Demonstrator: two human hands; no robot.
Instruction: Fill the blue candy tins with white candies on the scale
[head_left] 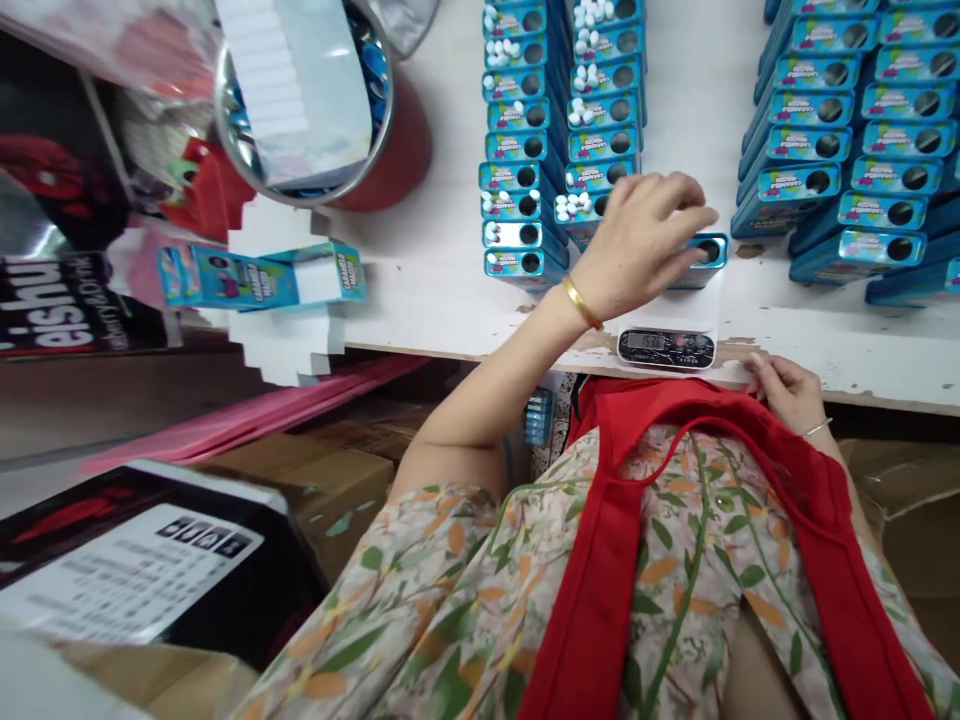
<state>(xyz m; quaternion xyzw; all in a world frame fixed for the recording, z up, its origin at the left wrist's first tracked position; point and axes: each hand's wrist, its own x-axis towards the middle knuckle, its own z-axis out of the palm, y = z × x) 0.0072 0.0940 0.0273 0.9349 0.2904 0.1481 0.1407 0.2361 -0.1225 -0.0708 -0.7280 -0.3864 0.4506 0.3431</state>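
My left hand (pixel 649 245), with a gold bangle at the wrist, reaches over a small white digital scale (pixel 667 348). Its fingers are bent but apart, and nothing shows between them. Under the thumb stands a blue tin (pixel 711 246) with a round hole in its top, on the scale's plate; the hand partly hides it. Lit digits show on the scale's display. At the table's front edge, right of the scale, is my right hand (pixel 786 392), its fingers curled together. Anything inside them is hidden.
Two rows of blue tins (pixel 513 150) stand left of the scale, many with white pellets (pixel 574 205) on top. More holed tins (pixel 806 145) fill the right. A red metal bucket (pixel 405 140) and an unfolded blue carton (pixel 259 280) lie left. Cardboard boxes (pixel 322 480) sit below the table (pixel 435 300).
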